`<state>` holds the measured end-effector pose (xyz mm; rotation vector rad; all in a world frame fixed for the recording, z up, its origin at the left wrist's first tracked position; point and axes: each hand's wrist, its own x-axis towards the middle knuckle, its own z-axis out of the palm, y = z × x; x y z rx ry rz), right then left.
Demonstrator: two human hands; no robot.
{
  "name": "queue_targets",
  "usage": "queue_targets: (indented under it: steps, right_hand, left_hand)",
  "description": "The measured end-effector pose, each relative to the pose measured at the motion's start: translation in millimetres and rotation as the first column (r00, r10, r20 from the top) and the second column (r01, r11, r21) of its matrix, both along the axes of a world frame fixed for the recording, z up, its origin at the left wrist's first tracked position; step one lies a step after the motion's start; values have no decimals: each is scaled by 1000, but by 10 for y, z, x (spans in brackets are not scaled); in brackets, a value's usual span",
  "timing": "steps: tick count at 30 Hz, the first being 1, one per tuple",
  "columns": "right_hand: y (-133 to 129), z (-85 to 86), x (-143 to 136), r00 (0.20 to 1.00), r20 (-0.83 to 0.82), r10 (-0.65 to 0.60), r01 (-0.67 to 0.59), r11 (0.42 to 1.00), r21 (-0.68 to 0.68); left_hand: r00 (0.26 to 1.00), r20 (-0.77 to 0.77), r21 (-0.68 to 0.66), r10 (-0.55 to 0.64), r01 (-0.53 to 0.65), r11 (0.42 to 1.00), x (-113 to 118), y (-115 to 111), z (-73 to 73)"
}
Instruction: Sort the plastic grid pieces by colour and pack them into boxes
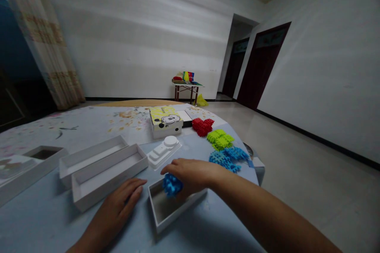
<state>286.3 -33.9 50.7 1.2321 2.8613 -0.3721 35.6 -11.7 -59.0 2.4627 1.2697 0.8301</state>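
My right hand [190,176] is closed on a blue knobbly plastic piece [172,185], just over a small open box [158,205] with white walls. The hand and forearm hide the right side of that box. Flat on the cloth to its left lies my left hand [123,201], fingers stretched out and holding nothing. Beyond the right hand are several blue interlocking pieces [224,160], a lime-green cluster [220,139] and a red heart-shaped cluster [202,126]. A white moulded plastic tray [164,151] lies behind the small box.
Two long white open boxes [109,174] stand side by side at left, with another white box [56,152] farther left. A yellow cartoon-print box [166,120] and a white-and-black box [186,118] stand at the back. The table edge curves along the right.
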Motion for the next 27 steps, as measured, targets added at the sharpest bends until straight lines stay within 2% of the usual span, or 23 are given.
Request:
queue_targets:
  steps: [4,8,13,18,27]
  right_hand:
    - [24,-159,-178,996,87,36,-38,999,19]
    - [50,-250,-241,994,85,71,-74,997,26]
    - [43,-211,-208,998,9,60,-59,996,-61]
    - [-14,-142,-180,1000,-19,16,-18,993,-120]
    - [-152,-247,-289,995,-104,8,5,993,120]
  left_hand:
    - [1000,21,-14,-15,16,1000,14,-15,23]
    - [998,57,-39,-41,43,998,45,-41,69]
    - [996,58,-56,-71,74,996,56,-59,100]
    - [994,48,-77,-94,97,992,39,-13,48]
    - [997,28,-47,-74,75,996,-20,117,-95]
